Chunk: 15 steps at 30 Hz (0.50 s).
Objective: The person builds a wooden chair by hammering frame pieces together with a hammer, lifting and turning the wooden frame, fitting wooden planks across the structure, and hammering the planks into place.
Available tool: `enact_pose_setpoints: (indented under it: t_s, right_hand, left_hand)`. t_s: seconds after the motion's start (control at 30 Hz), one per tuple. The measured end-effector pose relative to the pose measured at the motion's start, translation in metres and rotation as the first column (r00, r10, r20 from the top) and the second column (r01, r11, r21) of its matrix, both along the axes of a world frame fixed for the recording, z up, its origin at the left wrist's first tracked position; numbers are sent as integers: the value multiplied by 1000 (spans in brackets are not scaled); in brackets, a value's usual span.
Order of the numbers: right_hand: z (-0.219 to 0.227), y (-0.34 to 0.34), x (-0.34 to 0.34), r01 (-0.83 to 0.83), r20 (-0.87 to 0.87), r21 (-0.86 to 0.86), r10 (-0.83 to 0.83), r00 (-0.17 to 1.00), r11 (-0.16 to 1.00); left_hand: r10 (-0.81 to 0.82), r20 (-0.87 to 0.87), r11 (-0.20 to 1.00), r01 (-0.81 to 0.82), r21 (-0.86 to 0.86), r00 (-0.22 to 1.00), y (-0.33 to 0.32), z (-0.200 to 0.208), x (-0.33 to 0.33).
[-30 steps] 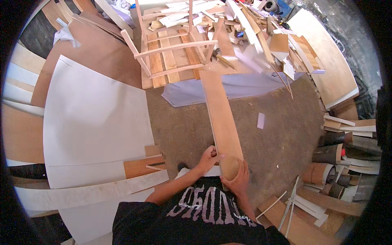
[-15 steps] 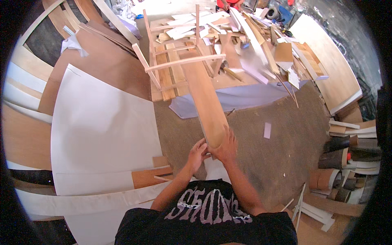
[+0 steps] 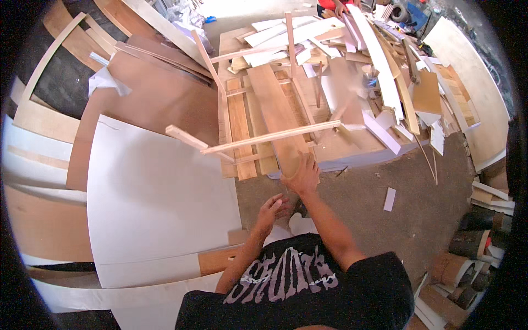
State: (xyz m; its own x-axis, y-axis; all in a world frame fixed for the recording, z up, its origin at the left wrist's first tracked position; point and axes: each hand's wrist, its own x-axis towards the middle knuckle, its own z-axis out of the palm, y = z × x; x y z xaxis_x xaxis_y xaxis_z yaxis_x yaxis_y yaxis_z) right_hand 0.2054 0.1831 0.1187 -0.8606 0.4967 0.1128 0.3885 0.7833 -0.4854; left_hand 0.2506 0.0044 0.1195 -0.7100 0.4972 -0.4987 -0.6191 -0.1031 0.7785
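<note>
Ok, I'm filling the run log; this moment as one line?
right hand: on wooden plank, near end | left hand: apart from plank | wooden frame: near rail crosses over plank

Place, as I read it over the remote feed: a woodworking workshop. Evidence: a bare wooden frame [image 3: 272, 135] and a long board [image 3: 272, 99] at a worktop [image 3: 352, 146], upper centre; heaped offcuts [image 3: 324, 27] beyond. I log a large white sheet [image 3: 165, 192] at left, a brown panel [image 3: 165, 93] upper left, curved pieces [image 3: 446, 268] lower right, and a dull brown floor [image 3: 352, 203].
</note>
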Motion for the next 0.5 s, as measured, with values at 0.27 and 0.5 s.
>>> enact_pose_setpoints:
  t_s: [0.27,0.5]
  right_hand:
    - [-30,12,-26,0,126,15,-2,992,1000]
    - [-32,6,-46,-1,309,50,-14,951,999]
  left_hand:
    - [-10,116,996,19,-83,993,24,-7,-50]
    - [-110,159,979,134,-155,981,38,-30,-92]
